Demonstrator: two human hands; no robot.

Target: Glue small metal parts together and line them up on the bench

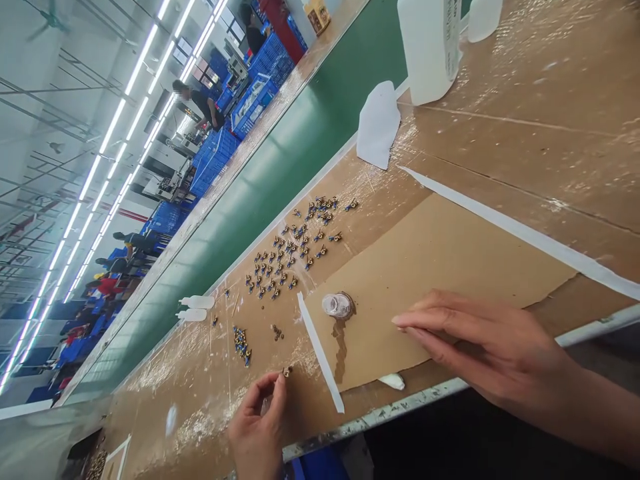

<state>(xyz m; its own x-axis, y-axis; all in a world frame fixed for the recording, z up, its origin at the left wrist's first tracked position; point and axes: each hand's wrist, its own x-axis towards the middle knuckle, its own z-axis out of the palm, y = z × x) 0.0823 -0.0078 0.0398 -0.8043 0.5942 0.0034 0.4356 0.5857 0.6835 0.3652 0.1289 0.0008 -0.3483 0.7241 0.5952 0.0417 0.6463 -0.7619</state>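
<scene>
A small clear cup point(336, 305) stands near the left edge of a brown cardboard sheet point(425, 253), with a dark wet streak point(341, 353) running from it toward the near edge of the table point(190, 373). The left hand point(261, 420), nearer the person and to the left of the cup, pinches a tiny figure point(287, 371) between thumb and forefinger; its other fingers curl in. The right hand point(480, 340) hangs over the sheet to the right of the cup, thumb and forefinger pressed together at the tips; whether anything thin lies between them, I cannot tell.

Left of the cup are a few brown beads point(277, 333) and, farther out, a tight pile of blue and gold figures point(241, 345). More loose figures point(291, 249) spread over the table beyond the cup and to its left. Just left of the cup, a strip of white tape point(320, 353) runs along the sheet's edge. Two small white bottles point(196, 309) lie well off to the left of the cup.

Far beyond the cup to the right stands a large whitish bottle point(430, 50); dark print runs along its side, too slanted and small to read. A piece of white paper point(379, 125) on the cup's side of that bottle shows no legible writing.
</scene>
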